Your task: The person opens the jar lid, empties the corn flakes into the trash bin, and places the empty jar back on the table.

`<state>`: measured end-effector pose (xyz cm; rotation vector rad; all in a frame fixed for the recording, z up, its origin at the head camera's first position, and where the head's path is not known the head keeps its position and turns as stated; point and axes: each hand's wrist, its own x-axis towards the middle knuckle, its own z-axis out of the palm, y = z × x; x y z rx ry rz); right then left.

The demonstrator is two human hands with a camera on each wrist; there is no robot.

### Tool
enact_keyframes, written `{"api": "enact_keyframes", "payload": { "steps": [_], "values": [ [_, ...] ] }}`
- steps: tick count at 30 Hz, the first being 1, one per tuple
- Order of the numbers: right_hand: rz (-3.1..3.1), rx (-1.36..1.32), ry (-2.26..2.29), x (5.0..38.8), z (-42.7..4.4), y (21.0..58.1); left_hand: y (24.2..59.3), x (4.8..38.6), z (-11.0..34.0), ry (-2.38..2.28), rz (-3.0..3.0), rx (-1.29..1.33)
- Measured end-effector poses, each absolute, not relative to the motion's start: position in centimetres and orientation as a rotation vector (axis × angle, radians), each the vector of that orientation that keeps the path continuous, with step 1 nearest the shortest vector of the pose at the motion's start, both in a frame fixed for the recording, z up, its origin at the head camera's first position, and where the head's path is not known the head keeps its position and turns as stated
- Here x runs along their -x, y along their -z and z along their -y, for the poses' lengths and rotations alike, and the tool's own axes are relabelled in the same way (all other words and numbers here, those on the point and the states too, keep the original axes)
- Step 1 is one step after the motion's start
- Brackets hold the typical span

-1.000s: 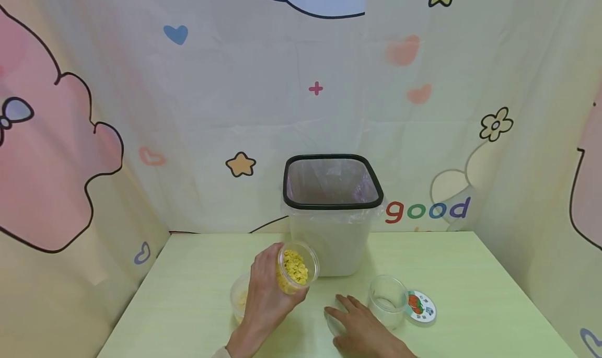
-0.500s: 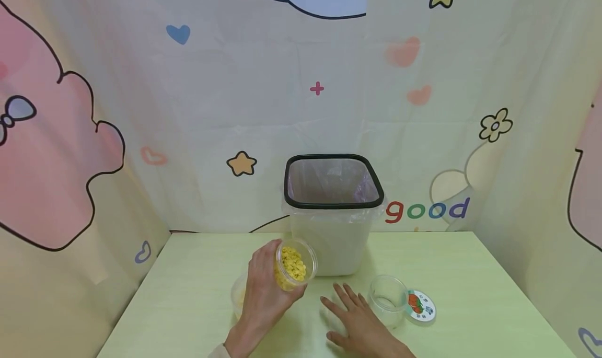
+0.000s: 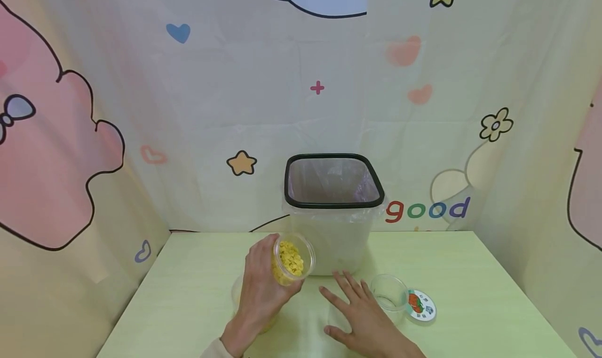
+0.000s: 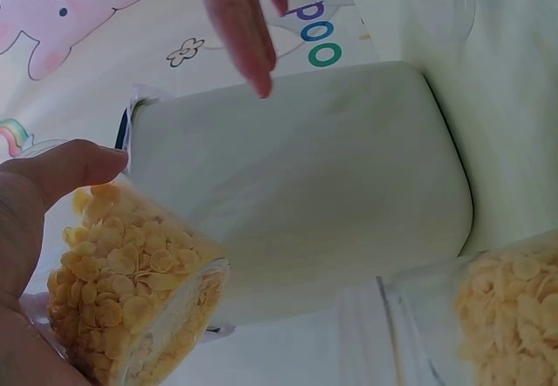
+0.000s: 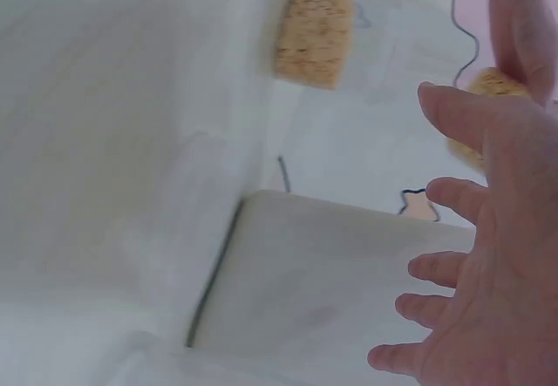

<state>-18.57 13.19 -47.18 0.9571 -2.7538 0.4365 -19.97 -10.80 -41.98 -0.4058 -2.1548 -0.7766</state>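
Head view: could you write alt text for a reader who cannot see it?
A left hand holds a tilted jar of yellow flakes in front of a white bin. The right hand is spread over the green table, beside a clear container and a printed disc.

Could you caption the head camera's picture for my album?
Left hand holding a tilted tub of yellow flakes before a lined bin, right hand spread.
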Motion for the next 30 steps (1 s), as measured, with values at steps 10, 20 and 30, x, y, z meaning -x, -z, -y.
{"api": "enact_keyframes", "payload": {
  "steps": [10,20,30],
  "values": [
    [2.528,-0.932,-0.342,17.6,-13.1,43.7,40.8,20.2,11.0,0.746,2.134,0.411],
    [2.361,-0.950,-0.323,17.8,-13.6,40.0,39.0,20.3,11.2,0.770,2.141,0.432],
    [2.332,-0.922,-0.320,19.2,-14.7,36.2,37.2,20.9,11.4,0.717,2.101,0.482]
  ]
}}
